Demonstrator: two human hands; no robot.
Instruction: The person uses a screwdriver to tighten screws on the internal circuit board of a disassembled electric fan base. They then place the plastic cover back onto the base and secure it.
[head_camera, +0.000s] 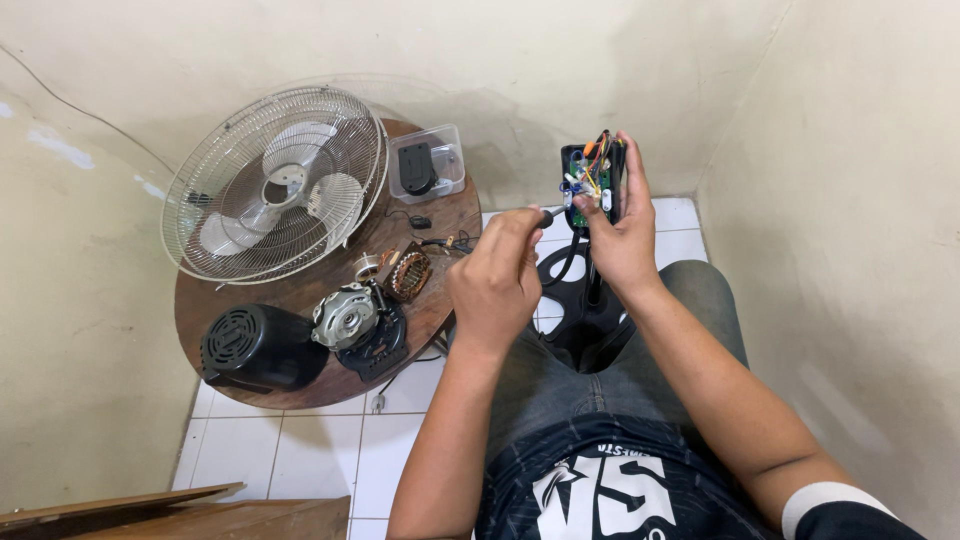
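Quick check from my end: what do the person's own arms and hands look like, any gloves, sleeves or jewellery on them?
Both hands are bare: the left hand and the right hand wear no gloves, and no rings or watch show. The forearms are uncovered too. Only the right arm shows a sleeve, short and dark with a white band at its edge. The left upper arm runs out of the frame, so its sleeve cannot be seen.

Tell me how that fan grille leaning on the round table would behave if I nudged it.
The fan grille looks like thin open wire, so probably light and slightly springy. It stands tilted on the table edge, so a push may slide or tip it. Being round, it could roll off.
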